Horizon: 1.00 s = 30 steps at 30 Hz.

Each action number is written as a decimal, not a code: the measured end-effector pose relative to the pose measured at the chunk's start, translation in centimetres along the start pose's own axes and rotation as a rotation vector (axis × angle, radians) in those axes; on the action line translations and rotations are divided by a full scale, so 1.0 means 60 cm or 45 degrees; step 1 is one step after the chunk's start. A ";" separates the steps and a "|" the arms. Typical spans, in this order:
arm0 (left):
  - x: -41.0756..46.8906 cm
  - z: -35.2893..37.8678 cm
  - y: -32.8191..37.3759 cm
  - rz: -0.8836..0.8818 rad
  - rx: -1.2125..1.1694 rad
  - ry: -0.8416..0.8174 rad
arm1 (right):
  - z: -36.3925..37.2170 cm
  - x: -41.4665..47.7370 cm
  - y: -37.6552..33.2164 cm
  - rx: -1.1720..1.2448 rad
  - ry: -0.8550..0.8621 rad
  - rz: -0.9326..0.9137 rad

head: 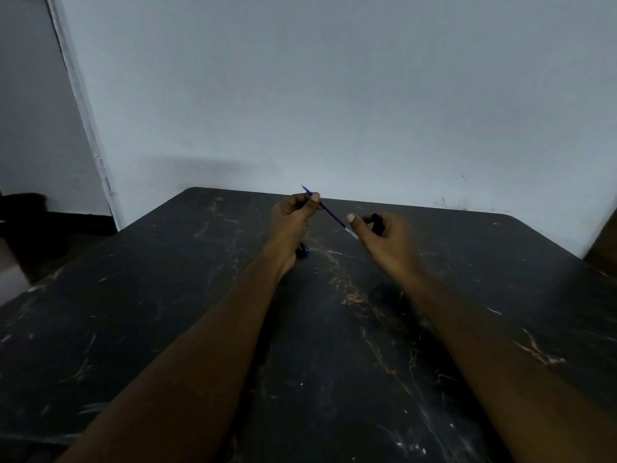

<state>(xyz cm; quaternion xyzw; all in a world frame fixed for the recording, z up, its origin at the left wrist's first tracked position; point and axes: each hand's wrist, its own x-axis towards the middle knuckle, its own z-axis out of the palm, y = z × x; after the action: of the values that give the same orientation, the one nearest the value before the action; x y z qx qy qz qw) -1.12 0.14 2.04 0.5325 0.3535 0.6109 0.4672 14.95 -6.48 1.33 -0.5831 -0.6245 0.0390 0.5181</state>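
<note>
A thin blue pen refill [331, 215] slants between my two hands above the far part of a black marble-patterned table [167, 312]. My left hand [293, 218] pinches its upper end between thumb and fingers. My right hand [384, 235] is curled round a dark piece [376, 222], and the refill's pale lower tip reaches its thumb. Whether the thumb holds that tip cannot be told. A small blue and dark part [303, 252] lies on the table beneath my left wrist, partly hidden.
A pale wall [334, 95] rises right behind the table's far edge. A wall corner [83, 105] and a dark shape [30, 222] on the floor are at the left. Both forearms stretch across the table's near half.
</note>
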 end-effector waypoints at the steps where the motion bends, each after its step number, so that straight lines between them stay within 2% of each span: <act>1: 0.004 -0.005 0.000 -0.004 -0.024 0.056 | 0.000 0.000 0.000 -0.017 -0.016 0.031; 4: 0.016 -0.016 0.000 -0.017 -0.108 0.196 | 0.000 0.003 0.002 0.051 -0.075 0.117; 8: 0.023 -0.021 -0.001 -0.022 -0.145 0.255 | 0.005 0.001 0.007 -0.022 -0.181 0.148; 14: 0.025 -0.022 -0.002 -0.012 -0.149 0.305 | 0.019 0.007 0.018 0.009 -0.267 -0.046; 30: 0.007 -0.007 0.001 0.081 0.019 0.113 | 0.025 0.012 0.039 -0.021 -0.048 -0.160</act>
<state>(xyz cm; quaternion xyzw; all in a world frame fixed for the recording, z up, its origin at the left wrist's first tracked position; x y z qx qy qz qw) -1.53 0.55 2.15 0.5194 0.3615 0.6456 0.4275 15.66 -4.33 -0.45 -0.5460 -0.6699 0.0122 0.5029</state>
